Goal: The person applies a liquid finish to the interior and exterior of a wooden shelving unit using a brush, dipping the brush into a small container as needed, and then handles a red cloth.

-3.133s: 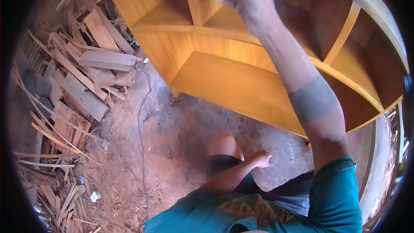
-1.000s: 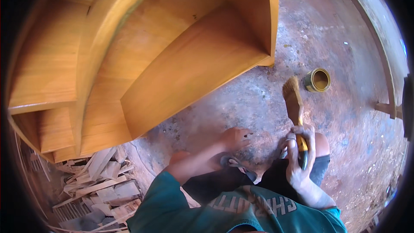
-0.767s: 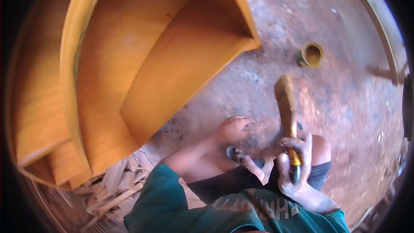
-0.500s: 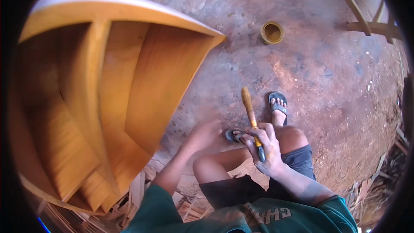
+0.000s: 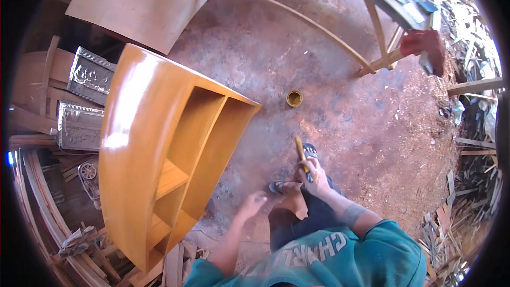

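My right hand (image 5: 317, 179) is closed round a slim paintbrush (image 5: 300, 149), in front of my right leg. The brush's brown end points away from me, and its yellow and dark end is by my palm. My left hand (image 5: 252, 205) is raised between my body and the cabinet, with nothing in it; its fingers look loosely apart, though slightly blurred. To my left stands an orange-brown wooden cabinet (image 5: 139, 143) with a glossy curved side and open shelf compartments. A small round can (image 5: 294, 99) with brownish contents sits on the floor ahead.
Wood scraps (image 5: 451, 239) lie along the right edge. Ahead to the right is a curved wooden frame (image 5: 297, 13), with a red object (image 5: 425, 48) beside it. A plywood panel (image 5: 138, 0) and embossed silvery panels (image 5: 82, 125) are beyond and left of the cabinet.
My view has lifted and widened, so the cabinet's glossy outer side and more of the surroundings show. The brush stays in my right hand; my left hand remains empty.
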The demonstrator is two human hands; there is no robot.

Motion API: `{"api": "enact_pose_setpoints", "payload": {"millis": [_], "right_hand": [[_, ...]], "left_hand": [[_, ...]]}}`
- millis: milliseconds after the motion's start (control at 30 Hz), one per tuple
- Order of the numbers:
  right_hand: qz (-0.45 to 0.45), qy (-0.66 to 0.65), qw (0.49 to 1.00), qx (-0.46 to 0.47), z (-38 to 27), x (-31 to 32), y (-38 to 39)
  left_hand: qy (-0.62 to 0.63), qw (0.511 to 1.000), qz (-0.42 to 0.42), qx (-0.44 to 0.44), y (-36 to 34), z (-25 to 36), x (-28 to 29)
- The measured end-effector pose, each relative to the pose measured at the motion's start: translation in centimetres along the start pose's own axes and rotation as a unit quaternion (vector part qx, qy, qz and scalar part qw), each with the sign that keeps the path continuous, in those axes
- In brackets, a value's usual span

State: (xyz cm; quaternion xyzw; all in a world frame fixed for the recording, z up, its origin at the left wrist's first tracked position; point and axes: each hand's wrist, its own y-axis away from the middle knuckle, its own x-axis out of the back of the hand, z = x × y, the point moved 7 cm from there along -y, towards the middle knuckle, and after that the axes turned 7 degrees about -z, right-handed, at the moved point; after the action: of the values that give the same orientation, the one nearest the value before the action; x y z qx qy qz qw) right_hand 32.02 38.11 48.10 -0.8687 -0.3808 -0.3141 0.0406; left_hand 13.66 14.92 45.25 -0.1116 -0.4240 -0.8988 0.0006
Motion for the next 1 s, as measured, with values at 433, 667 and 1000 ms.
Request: {"api": "enact_pose_setpoints", "payload": {"millis": [433, 667, 1000], "right_hand": [[-0.022, -0.041, 0.997, 0.065, -0.4, 24.4, -13.4], [-0.098, -0.074, 0.986, 0.117, -0.3, 37.5, -20.1], [-0.128, -0.218, 0.967, 0.029, 3.0, 46.6, -28.0]], "left_hand": [[0.345, 0.877, 0.193, 0.272, 10.3, -10.4, -5.5], [0.34, 0.898, 0.232, 0.155, -3.5, 5.7, -20.1], [0.198, 0.935, 0.27, 0.122, -15.7, 30.4, -8.0]]}}
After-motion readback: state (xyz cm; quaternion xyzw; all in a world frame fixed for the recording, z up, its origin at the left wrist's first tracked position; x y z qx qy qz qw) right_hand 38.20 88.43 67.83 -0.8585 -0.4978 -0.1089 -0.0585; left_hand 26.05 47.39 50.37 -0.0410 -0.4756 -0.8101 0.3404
